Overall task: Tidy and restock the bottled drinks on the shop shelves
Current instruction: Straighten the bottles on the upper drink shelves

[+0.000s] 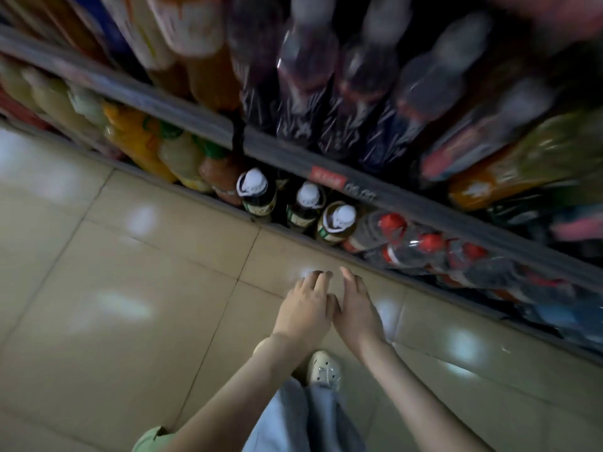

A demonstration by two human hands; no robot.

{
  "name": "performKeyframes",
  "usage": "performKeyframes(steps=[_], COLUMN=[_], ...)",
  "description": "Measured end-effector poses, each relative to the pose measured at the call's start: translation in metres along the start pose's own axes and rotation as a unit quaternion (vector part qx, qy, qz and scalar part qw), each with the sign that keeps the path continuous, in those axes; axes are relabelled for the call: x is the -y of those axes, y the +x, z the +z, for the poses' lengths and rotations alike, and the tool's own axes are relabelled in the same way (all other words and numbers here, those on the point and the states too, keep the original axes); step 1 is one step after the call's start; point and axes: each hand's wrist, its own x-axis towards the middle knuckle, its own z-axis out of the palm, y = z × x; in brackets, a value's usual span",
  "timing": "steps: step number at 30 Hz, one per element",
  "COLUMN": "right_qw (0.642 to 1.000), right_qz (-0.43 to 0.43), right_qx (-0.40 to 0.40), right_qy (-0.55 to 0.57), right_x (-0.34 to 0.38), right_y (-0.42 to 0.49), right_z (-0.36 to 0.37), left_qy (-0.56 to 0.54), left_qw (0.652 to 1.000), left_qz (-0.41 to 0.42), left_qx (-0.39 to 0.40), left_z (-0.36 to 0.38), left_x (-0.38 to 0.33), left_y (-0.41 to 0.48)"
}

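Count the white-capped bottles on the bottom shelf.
3 white-capped bottles: left one, middle one, right one beside the red-capped bottles, along the bottom shelf's front. More may be hidden behind.

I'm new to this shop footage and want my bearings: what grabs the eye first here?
The left hand and right hand reach out side by side, empty, over the tiled floor at lower centre. Just beyond them, three white-capped bottles stand on the bottom shelf, with red-capped bottles to their right. Dark, blurred bottles crowd the shelf above.
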Motion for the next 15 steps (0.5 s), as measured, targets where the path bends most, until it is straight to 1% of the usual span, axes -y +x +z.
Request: performKeyframes(steps=[2,4,7,9,11,12,13,14,15], right_qw=[0.993,0.974,0.921,0.879,0.849,0.841,0.84,0.849,0.866], right_qz=[-0.02,-0.056,-0.122,-0.157,-0.174,-0.176,-0.169,-0.151,-0.126], right_qx=[-0.095,-0.199,-0.352,-0.439,-0.493,-0.51,-0.516,-0.506,-0.484], right_qy=[0.063,0.098,0.116,0.105,0.07,0.044,0.022,0.011,0.008], right_x=[0.031,0.06,0.092,0.106,0.114,0.115,0.116,0.118,0.12], right_y=[-0.044,-0.088,-0.145,-0.172,-0.189,-0.192,-0.193,-0.192,-0.188], right_z=[-0.084,-0.17,-0.283,-0.348,-0.397,-0.417,-0.434,-0.449,-0.462], left_qy=[-0.006,-0.007,-0.001,0.008,0.009,0.013,0.02,0.032,0.046], left_qw=[0.997,0.986,0.96,0.932,0.91,0.901,0.894,0.891,0.893], left_qz=[0.074,0.152,0.244,0.304,0.342,0.358,0.369,0.374,0.37], left_qx=[-0.031,-0.066,-0.134,-0.195,-0.233,-0.246,-0.253,-0.255,-0.252], left_z=[-0.058,-0.115,-0.191,-0.232,-0.26,-0.271,-0.28,-0.288,-0.294], left_x=[-0.07,-0.141,-0.239,-0.294,-0.337,-0.353,-0.367,-0.378,-0.387], left_y=[-0.013,-0.027,-0.05,-0.062,-0.07,-0.072,-0.072,-0.072,-0.071])
